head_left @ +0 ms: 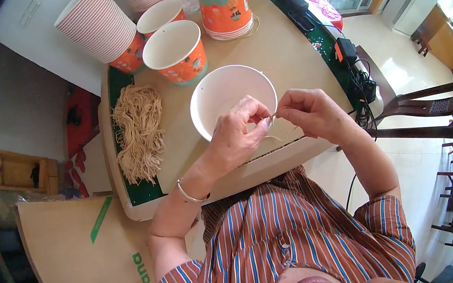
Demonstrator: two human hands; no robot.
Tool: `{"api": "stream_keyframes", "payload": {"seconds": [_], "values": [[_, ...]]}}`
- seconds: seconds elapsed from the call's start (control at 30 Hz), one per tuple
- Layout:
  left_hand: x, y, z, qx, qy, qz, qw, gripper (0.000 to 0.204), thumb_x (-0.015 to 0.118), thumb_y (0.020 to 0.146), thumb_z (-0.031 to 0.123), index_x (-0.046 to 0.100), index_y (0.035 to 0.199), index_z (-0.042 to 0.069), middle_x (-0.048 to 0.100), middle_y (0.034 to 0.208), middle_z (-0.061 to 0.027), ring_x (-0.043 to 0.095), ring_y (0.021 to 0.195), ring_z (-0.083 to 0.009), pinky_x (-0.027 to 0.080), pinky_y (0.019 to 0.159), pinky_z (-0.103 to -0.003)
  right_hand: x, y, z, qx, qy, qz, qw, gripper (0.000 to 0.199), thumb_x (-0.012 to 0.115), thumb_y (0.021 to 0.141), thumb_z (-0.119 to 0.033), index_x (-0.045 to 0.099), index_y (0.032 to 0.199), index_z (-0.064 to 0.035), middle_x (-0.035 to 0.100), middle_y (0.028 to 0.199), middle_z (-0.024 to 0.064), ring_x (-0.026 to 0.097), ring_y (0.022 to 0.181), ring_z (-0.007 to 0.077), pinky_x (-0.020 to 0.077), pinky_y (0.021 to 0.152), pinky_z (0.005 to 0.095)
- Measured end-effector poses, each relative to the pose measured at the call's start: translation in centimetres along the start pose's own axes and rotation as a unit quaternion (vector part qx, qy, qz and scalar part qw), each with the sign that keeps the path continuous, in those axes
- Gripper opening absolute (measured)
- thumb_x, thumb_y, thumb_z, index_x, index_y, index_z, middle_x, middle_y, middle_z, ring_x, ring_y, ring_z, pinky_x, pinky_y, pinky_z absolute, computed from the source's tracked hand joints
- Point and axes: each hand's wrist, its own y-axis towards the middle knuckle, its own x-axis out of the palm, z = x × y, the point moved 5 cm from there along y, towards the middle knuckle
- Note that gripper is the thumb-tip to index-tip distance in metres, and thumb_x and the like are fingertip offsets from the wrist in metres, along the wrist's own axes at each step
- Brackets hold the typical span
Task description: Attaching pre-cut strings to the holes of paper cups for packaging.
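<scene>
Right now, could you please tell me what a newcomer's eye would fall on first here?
Probably the orange tubs, some stacked, crowding the far side of the table. Next might come the white bowl nearer the person, where the left hand and right hand meet by its right rim, pinching a thin strand. The beige bundle of strands at the table's left also stands out.

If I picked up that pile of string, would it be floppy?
Probably yes: the string pile should sag, since its strands look thin and wavy. It might tangle, because many strands cross. It seems unlikely to roll, lying in a loose, uneven heap.
</scene>
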Motion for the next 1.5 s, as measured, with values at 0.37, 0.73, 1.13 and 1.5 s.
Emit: {"api": "stream_keyframes", "payload": {"seconds": [0.37, 0.73, 1.13, 1.5], "values": [[0.0, -0.2, 0.6, 0.043, 0.047, 0.011, 0.998, 0.006, 0.063, 0.089, 0.000, 0.061, 0.094, -0.001, 0.060, 0.089, -0.0089, 0.061, 0.085, -0.0168, 0.050, 0.075, -0.030, -0.2, -0.3, -0.6, -0.080, -0.031, 0.067, 0.994, 0.009, 0.063, 0.096, -0.010, 0.061, 0.093, -0.0012, 0.051, 0.072, -0.0064, 0.042, 0.064, 0.0002, 0.0334, 0.053, 0.0216], [0.1, -0.1, 0.5, 0.037, 0.038, 0.022, 0.998, 0.005, 0.063, 0.089, 0.000, 0.061, 0.093, -0.001, 0.060, 0.089, -0.0087, 0.062, 0.084, -0.0171, 0.051, 0.073, -0.031, 0.1, -0.2, 0.0, -0.029, 0.064, 0.012, 0.997, 0.018, 0.065, 0.095, -0.011, 0.059, 0.110, -0.0033, 0.050, 0.067, -0.0056, 0.040, 0.060, -0.0001, 0.0292, 0.050, 0.0223], [0.1, -0.1, 0.6, 0.053, 0.051, 0.029, 0.997, 0.007, 0.067, 0.087, 0.001, 0.063, 0.092, 0.000, 0.061, 0.089, -0.0081, 0.063, 0.084, -0.0199, 0.050, 0.075, -0.032, -0.1, 0.7, 0.3, -0.058, -0.001, 0.104, 0.993, 0.011, 0.067, 0.094, -0.008, 0.068, 0.093, 0.0032, 0.062, 0.076, -0.0017, 0.052, 0.072, 0.0021, 0.0423, 0.061, 0.0210], [-0.1, -0.2, 0.6, 0.068, 0.109, 0.011, 0.992, 0.006, 0.066, 0.088, 0.000, 0.061, 0.091, -0.002, 0.061, 0.086, -0.0111, 0.063, 0.082, -0.0213, 0.050, 0.075, -0.034, 0.6, -0.1, 0.6, -0.132, 0.016, 0.142, 0.981, 0.006, 0.066, 0.094, -0.004, 0.068, 0.093, 0.0020, 0.062, 0.076, -0.0029, 0.051, 0.072, 0.0015, 0.0417, 0.061, 0.0204]]}}
